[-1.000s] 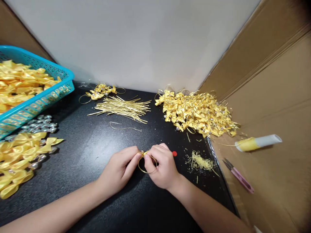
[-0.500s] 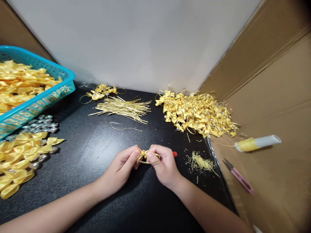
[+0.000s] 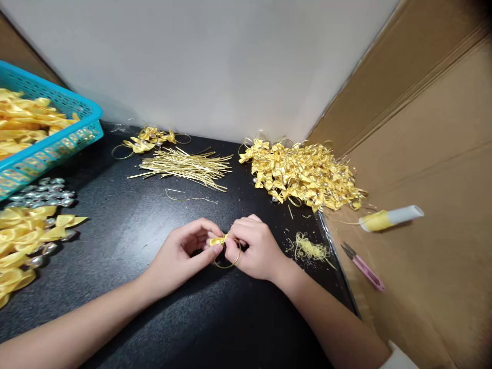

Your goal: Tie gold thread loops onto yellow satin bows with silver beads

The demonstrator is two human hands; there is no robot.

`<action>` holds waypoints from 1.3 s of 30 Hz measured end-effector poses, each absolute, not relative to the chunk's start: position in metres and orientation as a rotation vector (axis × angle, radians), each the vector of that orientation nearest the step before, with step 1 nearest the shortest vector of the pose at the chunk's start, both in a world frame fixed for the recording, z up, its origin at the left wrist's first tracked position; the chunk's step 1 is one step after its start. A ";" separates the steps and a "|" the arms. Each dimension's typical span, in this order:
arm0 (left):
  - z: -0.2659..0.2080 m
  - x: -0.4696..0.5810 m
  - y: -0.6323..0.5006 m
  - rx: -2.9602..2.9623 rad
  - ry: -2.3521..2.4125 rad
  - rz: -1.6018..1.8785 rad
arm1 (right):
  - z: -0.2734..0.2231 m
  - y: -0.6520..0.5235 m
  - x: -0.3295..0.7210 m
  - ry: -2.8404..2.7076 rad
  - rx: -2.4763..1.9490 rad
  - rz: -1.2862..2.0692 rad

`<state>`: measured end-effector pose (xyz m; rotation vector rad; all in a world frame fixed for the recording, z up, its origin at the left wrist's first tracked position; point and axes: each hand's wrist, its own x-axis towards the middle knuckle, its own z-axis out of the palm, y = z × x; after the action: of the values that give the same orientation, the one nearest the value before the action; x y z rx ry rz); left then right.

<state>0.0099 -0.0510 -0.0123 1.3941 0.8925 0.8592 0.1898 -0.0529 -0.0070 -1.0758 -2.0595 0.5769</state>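
A small yellow ribbon bow point(image 3: 218, 240) with a loop of gold cord point(image 3: 229, 266) is held low over the black table point(image 3: 161, 328). My left hand point(image 3: 188, 251) pinches the bow between thumb and fingertips. My right hand point(image 3: 251, 246) is closed at the bow's right side, its fingers curled, with the cord loop hanging below the fingertips. Part of the bow and loop is hidden behind the right fingers. Beyond the hands lie a threaded needle point(image 3: 175, 191) and a bundle of gold cord pieces point(image 3: 184, 166).
Finished-looking bows with loops form a large pile point(image 3: 303, 174) at back right and a small pile point(image 3: 148, 139) at back left. A blue basket point(image 3: 90, 110) holds ribbon bows. Silver beads point(image 3: 46, 193), loose bows point(image 3: 26, 236), thread scraps point(image 3: 311, 248), pink snips point(image 3: 365, 269) and a thread tube point(image 3: 392, 218) lie around.
The bow has turned in my fingers, and the loop now hangs lower. My right hand has rolled over with its back more upward. The whole view has shifted slightly.
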 end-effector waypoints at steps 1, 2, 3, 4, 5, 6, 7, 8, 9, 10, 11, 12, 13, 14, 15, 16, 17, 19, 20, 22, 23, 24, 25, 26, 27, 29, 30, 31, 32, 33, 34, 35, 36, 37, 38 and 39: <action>-0.012 0.011 -0.051 1.364 0.886 0.845 | -0.002 -0.051 0.192 -2.082 -1.089 0.668; -0.013 0.011 -0.051 1.336 0.876 0.830 | 0.004 -0.049 0.195 -2.098 -1.102 0.762; -0.014 0.012 -0.052 1.311 0.864 0.816 | 0.010 -0.049 0.199 -2.113 -1.120 0.844; -0.014 0.012 -0.052 1.285 0.852 0.814 | 0.017 -0.051 0.205 -2.123 -1.155 0.895; -0.015 0.012 -0.053 1.257 0.846 0.817 | 0.023 -0.055 0.213 -2.131 -1.215 0.898; -0.016 0.012 -0.053 1.228 0.842 0.825 | 0.028 -0.062 0.224 -2.137 -1.304 0.850; -0.017 0.012 -0.053 1.201 0.838 0.836 | 0.031 -0.072 0.238 -2.107 -1.425 0.750; -0.017 0.012 -0.053 1.176 0.834 0.840 | 0.032 -0.084 0.255 -2.064 -1.548 0.634; -0.017 0.012 -0.053 1.154 0.831 0.837 | 0.030 -0.098 0.274 -1.996 -1.676 0.501; -0.018 0.013 -0.053 1.137 0.827 0.829 | 0.027 -0.114 0.295 -1.931 -1.781 0.333; -0.018 0.013 -0.054 1.127 0.824 0.817 | 0.021 -0.130 0.316 -1.866 -1.857 0.132; -0.018 0.013 -0.054 1.118 0.823 0.806 | 0.014 -0.145 0.337 -1.856 -1.924 -0.015; -0.018 0.014 -0.053 1.110 0.824 0.794 | 0.007 -0.159 0.356 -1.853 -2.007 -0.112; -0.018 0.014 -0.053 1.100 0.824 0.782 | 0.000 -0.172 0.371 -1.846 -2.089 -0.177; -0.018 0.015 -0.053 1.091 0.823 0.771 | -0.007 -0.182 0.383 -1.826 -2.165 -0.218; -0.018 0.016 -0.053 1.079 0.821 0.759 | -0.012 -0.189 0.391 -1.805 -2.223 -0.264; -0.018 0.016 -0.053 1.066 0.819 0.750 | -0.016 -0.195 0.396 -1.788 -2.267 -0.300; -0.018 0.017 -0.053 1.036 0.817 0.742 | -0.022 -0.199 0.398 -1.767 -2.306 -0.320; -0.017 0.017 -0.053 1.023 0.817 0.744 | -0.024 -0.199 0.397 -1.757 -2.305 -0.316; -0.017 0.017 -0.053 1.001 0.822 0.749 | -0.025 -0.197 0.395 -1.737 -2.282 -0.285; -0.017 0.018 -0.053 0.995 0.830 0.746 | -0.026 -0.195 0.394 -1.723 -2.271 -0.274; -0.016 0.018 -0.052 0.990 0.844 0.740 | -0.027 -0.193 0.393 -1.707 -2.264 -0.272; -0.016 0.018 -0.052 0.986 0.860 0.732 | -0.027 -0.192 0.394 -1.694 -2.261 -0.275; -0.016 0.019 -0.052 0.983 0.875 0.722 | -0.028 -0.191 0.394 -1.686 -2.260 -0.282; -0.016 0.019 -0.052 0.979 0.885 0.712 | -0.029 -0.190 0.396 -1.680 -2.262 -0.295; -0.015 0.019 -0.051 0.966 0.878 0.703 | -0.032 -0.189 0.399 -1.679 -2.268 -0.316; -0.015 0.019 -0.051 0.957 0.864 0.704 | -0.033 -0.188 0.400 -1.679 -2.272 -0.320; -0.014 0.019 -0.051 0.949 0.849 0.705 | -0.034 -0.188 0.402 -1.672 -2.279 -0.323; -0.014 0.019 -0.051 0.942 0.834 0.709 | -0.034 -0.186 0.402 -1.653 -2.289 -0.325; -0.014 0.019 -0.051 0.938 0.822 0.712 | -0.033 -0.185 0.401 -1.616 -2.299 -0.324; -0.014 0.019 -0.052 0.940 0.813 0.714 | -0.030 -0.183 0.398 -1.551 -2.311 -0.321; -0.015 0.019 -0.052 0.945 0.805 0.714 | -0.026 -0.182 0.393 -1.469 -2.323 -0.299; -0.015 0.019 -0.052 0.953 0.799 0.713 | -0.020 -0.180 0.385 -1.378 -2.323 -0.252; -0.016 0.019 -0.053 0.961 0.793 0.711 | -0.012 -0.179 0.375 -1.280 -2.315 -0.182; -0.016 0.019 -0.053 0.970 0.790 0.710 | -0.004 -0.178 0.362 -1.250 -2.275 -0.037; -0.017 0.019 -0.053 0.979 0.790 0.705 | 0.004 -0.176 0.347 -1.273 -2.192 0.133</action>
<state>0.0187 -0.0531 -0.0165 0.9789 0.7904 0.7045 0.3469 -0.1759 0.0042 -2.1919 -1.2729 0.1326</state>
